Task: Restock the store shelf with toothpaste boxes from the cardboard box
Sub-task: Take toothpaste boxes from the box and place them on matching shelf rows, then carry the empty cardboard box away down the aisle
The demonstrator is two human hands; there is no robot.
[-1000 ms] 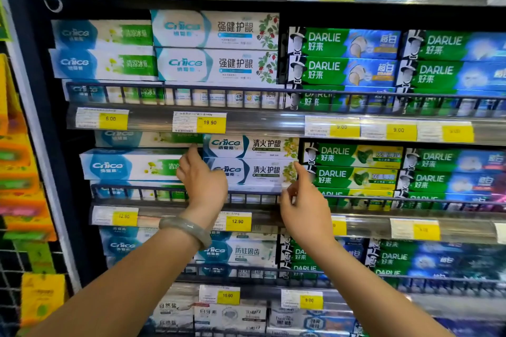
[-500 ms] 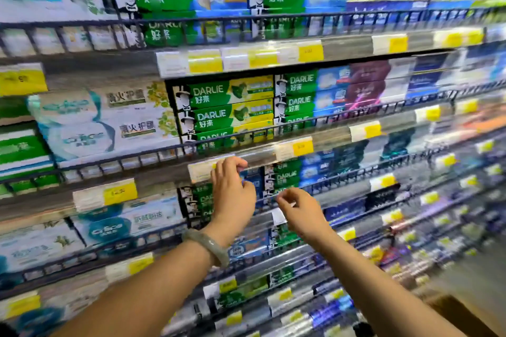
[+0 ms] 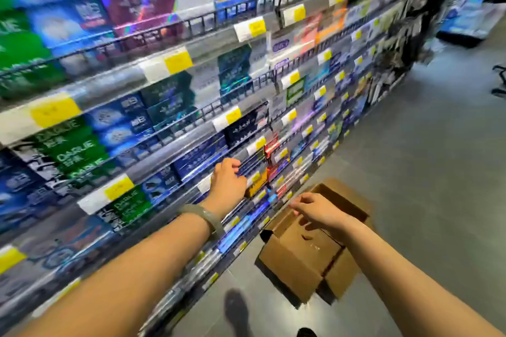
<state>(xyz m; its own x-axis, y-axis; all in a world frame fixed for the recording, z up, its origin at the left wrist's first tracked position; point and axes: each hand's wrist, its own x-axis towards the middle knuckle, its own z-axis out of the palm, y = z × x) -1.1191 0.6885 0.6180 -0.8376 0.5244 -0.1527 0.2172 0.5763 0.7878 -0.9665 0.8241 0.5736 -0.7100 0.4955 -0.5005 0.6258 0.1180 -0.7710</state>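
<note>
Blur all over, and the shelf is seen running from 8 o'clock up to 1 o'clock. It is packed with toothpaste boxes behind black wire rails, and yellow tags are fixed along each edge.

The left hand is held against a low shelf edge near the middle of the view. Its fingers are bent, with the tips at the rail. Whether that rail is gripped cannot be told through the blur. A bracelet is worn at that wrist.

The right hand is found at 4 o'clock from the left one, apart from it and poised over the carton. Its fingers are loosely curled and nothing is held.

The carton is set on the grey floor at 5 o'clock, just beside the shelf foot, with its flaps open. Its contents cannot be made out.
</note>
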